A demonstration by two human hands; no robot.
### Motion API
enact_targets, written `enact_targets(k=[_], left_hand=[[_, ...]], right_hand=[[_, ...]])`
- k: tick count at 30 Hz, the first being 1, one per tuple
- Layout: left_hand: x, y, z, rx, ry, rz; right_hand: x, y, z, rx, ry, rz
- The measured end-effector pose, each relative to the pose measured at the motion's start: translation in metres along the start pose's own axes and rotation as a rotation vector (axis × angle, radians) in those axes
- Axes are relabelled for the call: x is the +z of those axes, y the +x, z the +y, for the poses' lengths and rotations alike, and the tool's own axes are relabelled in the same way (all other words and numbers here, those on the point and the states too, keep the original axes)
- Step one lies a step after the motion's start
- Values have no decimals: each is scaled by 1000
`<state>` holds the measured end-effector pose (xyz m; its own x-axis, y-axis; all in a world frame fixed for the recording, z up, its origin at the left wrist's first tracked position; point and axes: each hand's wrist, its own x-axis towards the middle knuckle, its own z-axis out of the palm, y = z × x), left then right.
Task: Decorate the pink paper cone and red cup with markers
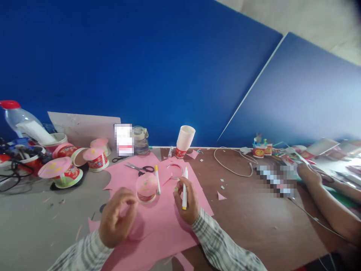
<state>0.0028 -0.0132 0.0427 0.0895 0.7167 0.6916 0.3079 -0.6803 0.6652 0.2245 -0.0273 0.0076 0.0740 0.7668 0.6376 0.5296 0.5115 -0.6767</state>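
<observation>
My right hand (189, 201) grips a white marker (185, 192) with a yellow end, held nearly upright above the pink paper (158, 226). My left hand (117, 218) is loosely closed, with nothing visible in its curled fingers. Just beyond it on the paper sits a short cut paper cup (146, 197) topped by a pink disc (147, 183) with yellowish marks. Another white marker (158, 180) with a yellow end lies to the right of that cup. Behind the cup are black-handled scissors (145, 169), and a roll of clear tape (175, 165) lies farther right.
Several pink-topped red cups (97, 162) stand at the left. A paper cup stack (185, 139) and a water bottle (141, 141) are by the blue partition (158, 75). Paper scraps (221, 195) and a white cable (234, 174) lie rightward. Another person's arm (324, 199) reaches in at right.
</observation>
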Motion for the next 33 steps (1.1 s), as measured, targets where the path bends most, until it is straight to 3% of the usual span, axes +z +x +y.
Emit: enact_targets(k=[3, 5, 7, 10, 16, 19, 22, 24, 28, 33], left_hand=[[12, -12, 12, -40, -73, -227], [24, -20, 15, -159, -98, -385], [34, -26, 15, -307, -96, -448], [42, -28, 13, -395, -43, -450], [40, -29, 10, -239, 42, -395], [38, -30, 9, -208, 49, -382], [39, -30, 7, -208, 48, -400], [40, -30, 6, -213, 42, -418], [41, -32, 4, -228, 45, -430], [41, -32, 4, -232, 64, -455]], right_hand=[[1, -4, -12, 12, 99, -46], [2, -9, -21, 24, 199, -106], [4, -15, -29, 46, 299, -152], [7, -24, -37, 27, 272, -135], [11, -31, -39, -3, 100, -82], [6, -23, -37, 118, 242, -60], [-6, -8, -30, 357, 580, -63], [-15, 2, -24, 463, 676, -58], [-26, 13, -16, 500, 648, -86], [-25, 15, -22, 473, 563, -134]])
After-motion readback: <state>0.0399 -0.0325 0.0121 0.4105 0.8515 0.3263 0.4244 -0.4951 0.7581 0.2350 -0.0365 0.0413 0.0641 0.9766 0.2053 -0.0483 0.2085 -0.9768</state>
